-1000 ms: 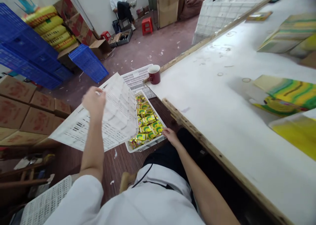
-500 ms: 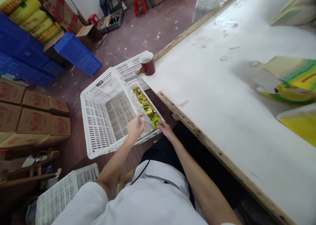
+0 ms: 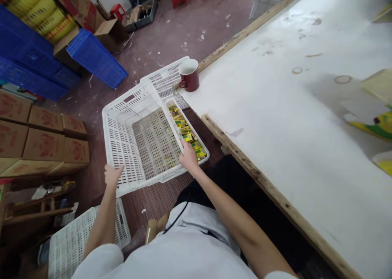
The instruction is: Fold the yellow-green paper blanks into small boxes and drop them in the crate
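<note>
A white perforated plastic crate (image 3: 122, 146) stands in front of me, resting partly over a lower crate. My left hand (image 3: 113, 175) grips its left rim, with the fingers over the outside and the thumb inside. On the opposite rim, my right hand (image 3: 188, 155) has its fingers closed around the edge. Small yellow-and-green packets (image 3: 186, 132) fill the visible strip of the lower crate (image 3: 206, 155), just right of my right hand. More of them show faintly through the upper crate's slotted bottom.
A maroon mug (image 3: 190, 77) stands at the corner of the white table (image 3: 260, 119), whose wooden edge runs along my right. Cardboard boxes (image 3: 44, 144) are stacked at left, blue crates (image 3: 96, 58) behind them. Another white crate (image 3: 73, 238) lies at lower left.
My left hand has moved from the crate's right rim across to its left rim. My right hand has moved from the packets onto the upper crate's right rim.
</note>
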`<action>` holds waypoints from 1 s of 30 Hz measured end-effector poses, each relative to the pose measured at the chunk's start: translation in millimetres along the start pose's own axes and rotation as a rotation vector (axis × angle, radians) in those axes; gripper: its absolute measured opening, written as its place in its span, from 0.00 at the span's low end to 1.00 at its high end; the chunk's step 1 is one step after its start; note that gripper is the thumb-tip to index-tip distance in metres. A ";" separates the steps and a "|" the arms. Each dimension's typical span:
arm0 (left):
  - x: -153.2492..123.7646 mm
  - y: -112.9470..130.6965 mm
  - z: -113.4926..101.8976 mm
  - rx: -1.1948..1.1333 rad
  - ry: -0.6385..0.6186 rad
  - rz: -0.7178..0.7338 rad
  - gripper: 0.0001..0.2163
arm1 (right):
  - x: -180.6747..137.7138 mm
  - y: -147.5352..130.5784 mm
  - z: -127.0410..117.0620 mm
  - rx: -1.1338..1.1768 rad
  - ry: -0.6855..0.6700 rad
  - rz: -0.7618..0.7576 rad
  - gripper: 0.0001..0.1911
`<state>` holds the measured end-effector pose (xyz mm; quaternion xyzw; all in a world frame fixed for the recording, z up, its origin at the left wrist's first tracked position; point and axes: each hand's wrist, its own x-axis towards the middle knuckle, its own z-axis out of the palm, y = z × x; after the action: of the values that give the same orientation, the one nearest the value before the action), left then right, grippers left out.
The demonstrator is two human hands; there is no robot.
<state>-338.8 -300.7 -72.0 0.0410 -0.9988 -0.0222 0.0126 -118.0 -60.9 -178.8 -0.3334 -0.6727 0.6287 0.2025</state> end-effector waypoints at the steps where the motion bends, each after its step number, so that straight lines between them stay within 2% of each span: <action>1: 5.3 -8.6 -2.3 -0.017 -0.023 -0.006 0.31 | -1.7 -6.6 -0.5 -0.028 0.020 -0.010 0.29; 4: 11.1 -24.7 -7.9 -0.079 -0.026 0.030 0.20 | -13.1 -27.3 -7.9 -0.099 0.056 -0.054 0.29; 7: 7.6 -36.5 -7.5 -0.145 -0.016 0.048 0.17 | -33.0 -42.3 -22.8 -0.159 0.067 -0.101 0.27; 12: -8.6 -47.7 14.1 -0.242 -0.030 0.027 0.16 | -48.7 -35.7 -55.2 -0.291 0.072 -0.190 0.30; 17: -12.4 -25.7 38.8 -0.284 -0.054 0.024 0.17 | -7.0 -9.0 -81.4 -0.278 0.079 -0.204 0.30; 22: 3.5 10.9 42.9 -0.249 -0.072 0.058 0.17 | 38.6 6.1 -91.3 -0.247 0.108 -0.176 0.30; 25: 6.7 16.1 34.0 -0.227 -0.105 0.098 0.17 | 40.0 6.0 -91.3 -0.214 0.141 -0.161 0.29; 30: -11.3 -3.0 27.2 -0.242 -0.129 0.144 0.16 | 9.5 8.2 -93.1 -0.151 0.187 -0.142 0.30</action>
<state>-328.0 -301.6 -99.5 -0.0338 -0.9879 -0.1443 -0.0451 -58.6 11.9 -176.4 -0.3563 -0.7184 0.5265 0.2824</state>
